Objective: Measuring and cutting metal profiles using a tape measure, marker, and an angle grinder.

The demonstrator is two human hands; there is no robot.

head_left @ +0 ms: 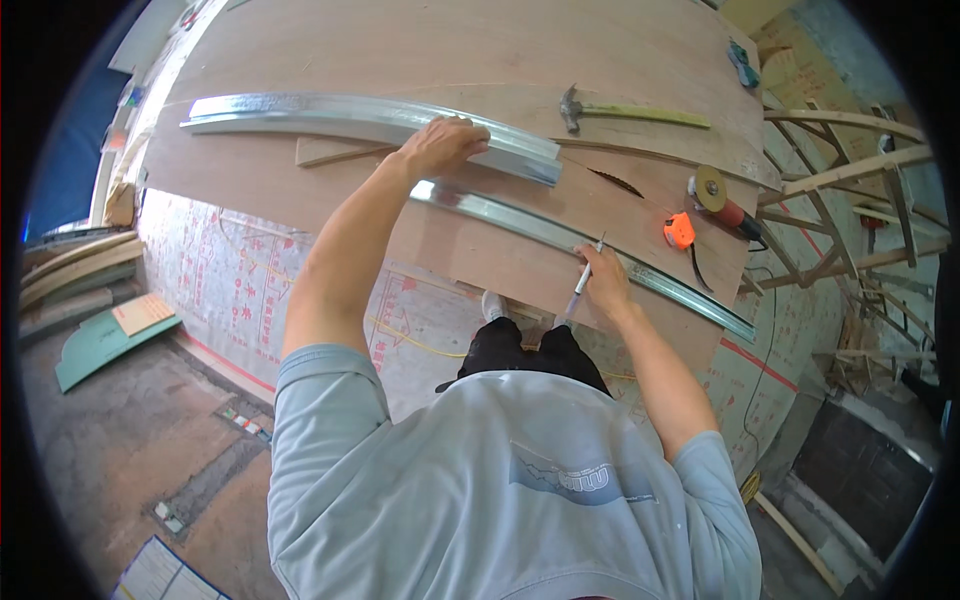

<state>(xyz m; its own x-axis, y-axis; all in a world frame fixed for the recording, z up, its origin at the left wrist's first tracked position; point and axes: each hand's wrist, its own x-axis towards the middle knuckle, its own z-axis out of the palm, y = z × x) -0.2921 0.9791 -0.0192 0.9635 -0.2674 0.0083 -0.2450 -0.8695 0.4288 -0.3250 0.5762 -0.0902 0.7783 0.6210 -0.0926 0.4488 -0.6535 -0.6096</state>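
My left hand (pixel 442 145) grips a wide silver metal channel (pixel 300 110) near its right part, over a short wooden strip (pixel 335 150) on the plywood worktop (pixel 430 45). My right hand (pixel 603 275) holds a slim white pen-like tool (pixel 578 296) upright, touching or just above a long, narrow metal channel (pixel 480 213) that runs diagonally along the worktop's near edge. A claw hammer (pixel 640 113) lies behind the channels. An angle grinder (pixel 732 210) and an orange tape measure (pixel 679 231) lie to the right of my right hand, beside a dark strap (pixel 698 268).
Wooden frames (pixel 845 185) crowd the right side. Curved offcuts (pixel 78 270) and a green board (pixel 110 355) lie at the left. A teal object (pixel 743 62) sits at the back right of the worktop. A yellow cord (pixel 410 342) and a dark cable cross the protected floor.
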